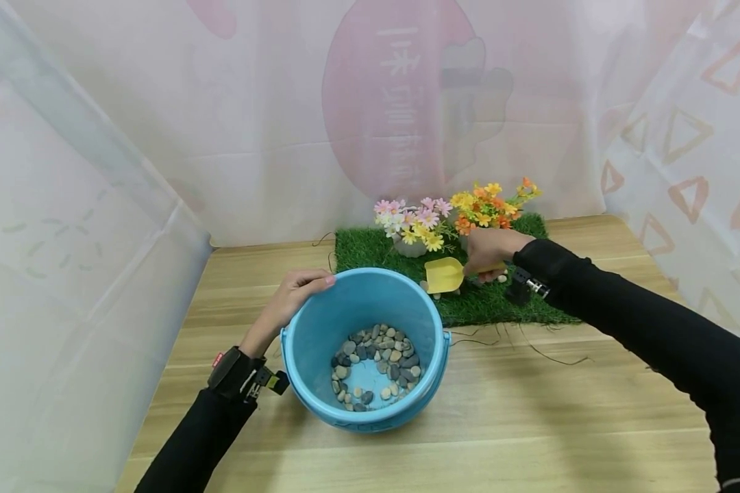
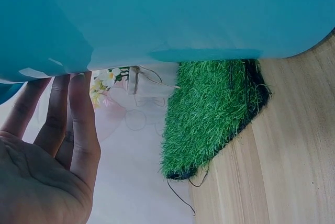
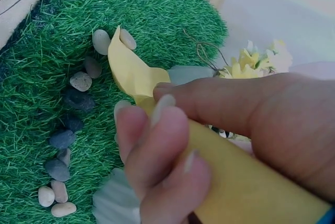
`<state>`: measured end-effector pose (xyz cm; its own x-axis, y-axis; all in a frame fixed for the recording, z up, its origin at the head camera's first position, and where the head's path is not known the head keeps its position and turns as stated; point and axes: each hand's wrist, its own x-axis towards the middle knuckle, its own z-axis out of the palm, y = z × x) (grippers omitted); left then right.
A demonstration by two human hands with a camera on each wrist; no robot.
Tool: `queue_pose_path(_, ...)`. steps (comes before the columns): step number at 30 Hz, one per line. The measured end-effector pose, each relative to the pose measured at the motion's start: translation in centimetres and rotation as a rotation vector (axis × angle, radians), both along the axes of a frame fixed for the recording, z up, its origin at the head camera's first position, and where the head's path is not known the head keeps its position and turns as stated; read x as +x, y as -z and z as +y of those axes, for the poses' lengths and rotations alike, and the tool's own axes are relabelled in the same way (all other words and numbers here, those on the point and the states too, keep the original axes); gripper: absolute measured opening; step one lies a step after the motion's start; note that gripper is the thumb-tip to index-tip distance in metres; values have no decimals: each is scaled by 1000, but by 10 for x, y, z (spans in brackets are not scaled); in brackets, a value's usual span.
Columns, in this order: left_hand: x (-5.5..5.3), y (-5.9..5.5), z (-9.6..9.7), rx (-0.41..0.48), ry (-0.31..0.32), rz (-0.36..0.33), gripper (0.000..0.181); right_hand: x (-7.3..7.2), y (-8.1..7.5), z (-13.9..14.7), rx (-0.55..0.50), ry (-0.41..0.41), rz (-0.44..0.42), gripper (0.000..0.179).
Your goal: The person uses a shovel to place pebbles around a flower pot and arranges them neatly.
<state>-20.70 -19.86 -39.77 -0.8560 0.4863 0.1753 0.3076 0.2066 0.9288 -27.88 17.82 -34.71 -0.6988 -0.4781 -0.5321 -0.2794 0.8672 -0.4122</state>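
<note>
A blue bucket, with pebbles spread over its bottom, stands on the table. My left hand holds the bucket's upper left rim. From the left wrist view, its fingers meet the rim area from outside. My right hand grips the yellow handle of a small toy shovel over the grass mat. In the right wrist view, the shovel's blade is beside two pale pebbles at the end of a winding line of pebbles on the grass.
Two bunches of artificial flowers, one pink and white, one orange and yellow, stand in pots at the mat's back. Dark loose threads trail from the mat onto the wooden table. Printed curtains enclose the back and sides.
</note>
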Motion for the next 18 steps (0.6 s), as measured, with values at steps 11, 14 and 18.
queue_pose_path(11,2,-6,1,-11,-7,-5,23,12,-2,33,-250,-21,13,27)
queue_pose_path(14,-2,2,-1,-15,-12,-1,24,21,-2,40,-315,18,-7,26)
queue_pose_path(18,-3,7,-2,-12,-19,15,24,38,-5,45,-367,60,-29,25)
